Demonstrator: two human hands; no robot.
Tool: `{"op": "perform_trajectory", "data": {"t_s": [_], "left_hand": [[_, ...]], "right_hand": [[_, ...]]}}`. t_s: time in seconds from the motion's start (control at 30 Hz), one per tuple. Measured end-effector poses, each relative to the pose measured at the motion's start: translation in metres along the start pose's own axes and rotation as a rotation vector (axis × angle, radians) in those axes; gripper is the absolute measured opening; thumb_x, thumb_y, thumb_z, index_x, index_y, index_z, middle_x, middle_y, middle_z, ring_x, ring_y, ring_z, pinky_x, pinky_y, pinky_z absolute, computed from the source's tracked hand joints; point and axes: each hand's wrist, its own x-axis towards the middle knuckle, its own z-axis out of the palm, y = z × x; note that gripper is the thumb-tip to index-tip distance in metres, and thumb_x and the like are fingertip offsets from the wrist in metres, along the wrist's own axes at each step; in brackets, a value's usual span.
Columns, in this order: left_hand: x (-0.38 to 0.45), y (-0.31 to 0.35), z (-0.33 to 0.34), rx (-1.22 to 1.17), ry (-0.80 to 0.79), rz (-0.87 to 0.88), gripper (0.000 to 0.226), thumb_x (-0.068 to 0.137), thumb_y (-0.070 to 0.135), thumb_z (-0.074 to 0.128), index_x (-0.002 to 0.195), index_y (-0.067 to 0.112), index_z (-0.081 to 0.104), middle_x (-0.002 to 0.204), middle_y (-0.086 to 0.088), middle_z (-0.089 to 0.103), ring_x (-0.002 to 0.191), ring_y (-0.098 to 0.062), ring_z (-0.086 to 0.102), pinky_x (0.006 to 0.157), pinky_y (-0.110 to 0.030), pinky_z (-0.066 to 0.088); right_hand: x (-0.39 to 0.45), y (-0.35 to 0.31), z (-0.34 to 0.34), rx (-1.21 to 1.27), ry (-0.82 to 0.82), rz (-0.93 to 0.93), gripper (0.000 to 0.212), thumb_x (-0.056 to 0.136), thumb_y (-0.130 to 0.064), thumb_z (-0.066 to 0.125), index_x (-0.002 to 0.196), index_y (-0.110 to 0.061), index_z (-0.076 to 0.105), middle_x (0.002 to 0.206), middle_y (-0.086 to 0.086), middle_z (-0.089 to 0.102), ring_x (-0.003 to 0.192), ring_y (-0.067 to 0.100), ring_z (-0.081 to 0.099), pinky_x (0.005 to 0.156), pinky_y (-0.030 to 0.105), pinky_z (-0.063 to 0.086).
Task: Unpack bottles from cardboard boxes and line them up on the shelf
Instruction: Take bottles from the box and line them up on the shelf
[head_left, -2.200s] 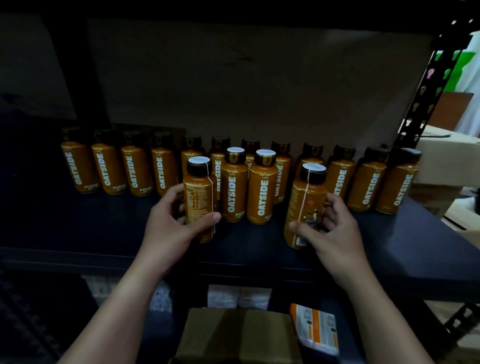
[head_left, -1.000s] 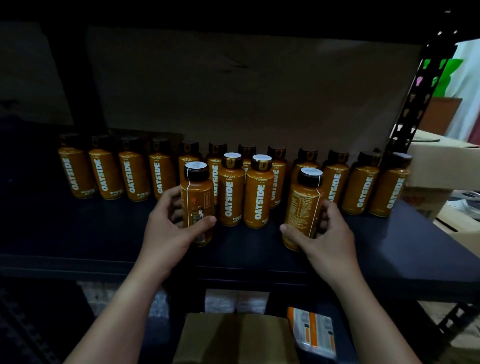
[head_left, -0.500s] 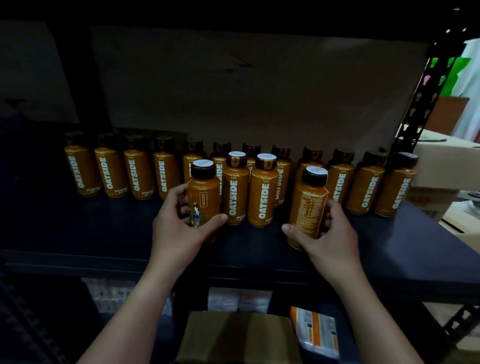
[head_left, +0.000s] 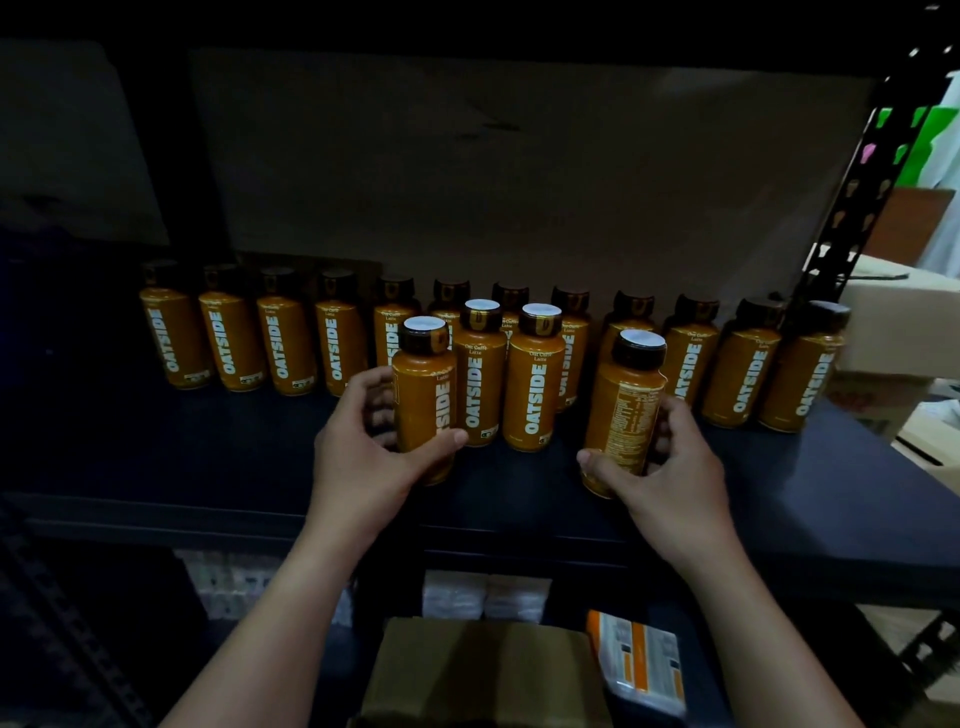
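Gripping an orange bottle (head_left: 423, 400) low on its body, left hand (head_left: 363, 462) with thumb across the front and fingers curled behind; OATSIDE lettering turned forward, white-topped dark cap up, base on or just above the dark shelf (head_left: 156, 447), cannot tell which. Curled likewise round a second bottle (head_left: 623, 410), right hand (head_left: 670, 467), thumb at the lower front, fingers wrapped behind; small-print side of the label facing out, bottle leaning slightly to the right. Between the two held bottles, two front bottles (head_left: 509, 379) upright, touching each other, just beside the left-hand one. Behind all four, a back row of bottles (head_left: 280, 338) spanning the shelf against a brown cardboard sheet (head_left: 519, 171), lettering forward, caps dark. Right of that row, a black perforated upright (head_left: 872, 176) and, beyond it, a pale carton (head_left: 893, 332). Below the shelf edge, near the bottom of the head view, an open cardboard box (head_left: 478, 670) and, just to its right, a white-and-orange pack (head_left: 639, 660) lying tilted. Dim throughout; finer label print unreadable.
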Motion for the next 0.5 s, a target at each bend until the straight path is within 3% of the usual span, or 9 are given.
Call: {"op": "perform_trajectory", "data": {"t_s": [0.17,0.33,0.5], "left_hand": [[0.009,-0.002,-0.011,-0.168,-0.092,-0.134,0.087,0.056,0.023,0.091,0.136,0.024,0.057,0.122,0.002,0.072,0.111,-0.009,0.07,0.096,-0.036,0.058],[0.013,-0.006,-0.019,-0.29,-0.141,-0.213,0.082,0.056,0.007,0.089,0.133,0.017,0.061,0.117,-0.001,0.076,0.112,-0.016,0.072,0.1,-0.044,0.055],[0.015,-0.009,-0.019,-0.316,-0.146,-0.205,0.082,0.059,0.006,0.087,0.136,0.016,0.059,0.119,-0.003,0.075,0.115,-0.018,0.07,0.102,-0.048,0.054]], "right_hand": [[0.0,0.001,0.0,0.004,-0.015,-0.007,0.077,0.075,-0.022,0.088,0.134,-0.04,0.042,0.125,-0.016,0.055,0.118,0.009,0.054,0.101,0.034,0.047],[0.001,0.003,-0.001,-0.003,-0.025,-0.009,0.079,0.074,-0.024,0.088,0.135,-0.042,0.042,0.128,-0.014,0.057,0.119,0.01,0.056,0.105,0.042,0.049],[-0.001,0.0,0.001,-0.028,0.063,-0.01,0.1,0.053,-0.064,0.085,0.14,-0.039,0.042,0.139,-0.011,0.05,0.128,0.012,0.052,0.104,0.043,0.05]]}}
